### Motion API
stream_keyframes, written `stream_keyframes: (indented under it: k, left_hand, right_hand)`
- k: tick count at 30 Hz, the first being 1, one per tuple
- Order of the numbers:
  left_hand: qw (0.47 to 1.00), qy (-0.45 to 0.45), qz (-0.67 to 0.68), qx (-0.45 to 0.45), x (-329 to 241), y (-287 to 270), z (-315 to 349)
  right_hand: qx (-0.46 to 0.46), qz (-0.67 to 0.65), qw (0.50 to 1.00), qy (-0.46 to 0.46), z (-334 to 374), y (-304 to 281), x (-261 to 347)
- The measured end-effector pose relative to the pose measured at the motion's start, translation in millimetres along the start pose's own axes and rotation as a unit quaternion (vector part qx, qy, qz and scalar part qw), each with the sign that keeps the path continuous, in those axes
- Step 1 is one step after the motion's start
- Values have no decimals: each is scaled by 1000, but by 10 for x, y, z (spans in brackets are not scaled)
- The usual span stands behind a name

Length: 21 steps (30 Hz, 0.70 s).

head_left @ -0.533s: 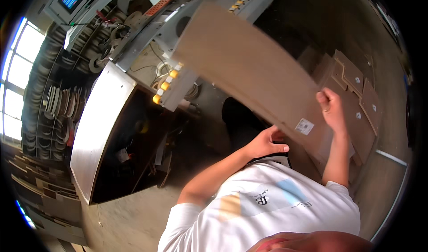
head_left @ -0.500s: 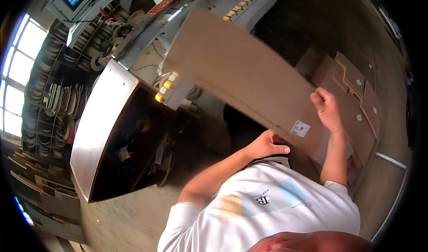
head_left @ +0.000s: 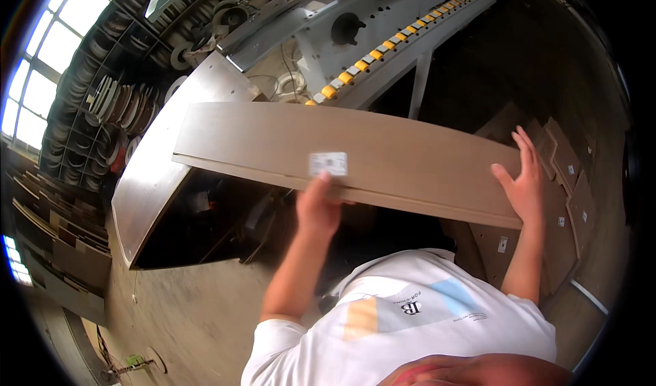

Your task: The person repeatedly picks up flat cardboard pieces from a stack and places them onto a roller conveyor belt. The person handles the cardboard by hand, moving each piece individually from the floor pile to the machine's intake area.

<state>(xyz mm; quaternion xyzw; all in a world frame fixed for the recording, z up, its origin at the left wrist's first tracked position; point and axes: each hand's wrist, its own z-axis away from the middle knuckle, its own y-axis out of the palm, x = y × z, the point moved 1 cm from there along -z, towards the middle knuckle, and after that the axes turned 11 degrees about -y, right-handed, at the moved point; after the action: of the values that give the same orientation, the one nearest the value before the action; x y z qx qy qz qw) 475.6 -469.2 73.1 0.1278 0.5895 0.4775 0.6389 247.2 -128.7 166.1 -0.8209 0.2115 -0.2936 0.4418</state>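
Note:
A long brown board (head_left: 410, 160) spans the space before me, with a groove along its near edge and a white label (head_left: 329, 163) on its face. My left hand (head_left: 319, 208) grips the near edge, thumb on top by the label and fingers underneath. At the board's right end my right hand (head_left: 525, 181) rests against it, fingers stretched and thumb apart. The board's left end lies over a pale metal-topped table (head_left: 154, 160).
Beyond the board runs a grey machine (head_left: 314, 44) with a row of yellow rollers (head_left: 376, 54). Several labelled boards (head_left: 560, 229) are stacked at right. Shelves of edging rolls (head_left: 102, 99) and leaning panels (head_left: 68, 229) stand at left.
The board has swung round, its far end coming left and nearer, over the metal-topped table. My left hand has moved left and taken its near edge; my right hand's fingers have opened out.

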Motion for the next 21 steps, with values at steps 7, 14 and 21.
stream_keyframes:
  k: [7, 14, 21]
  left_hand:
    - [984, 83, 152, 36, -606, -345, -125]
    - [896, 111, -419, -94, -785, -7, 291]
    - [381, 355, -845, -117, -2016, -119, -148]
  right_hand:
    - [29, -523, 828, 202, -28, 328, 32]
    - [71, -641, 734, 216, -768, 923, 269]
    - [-32, -874, 433, 218, -1096, 1650, 369]
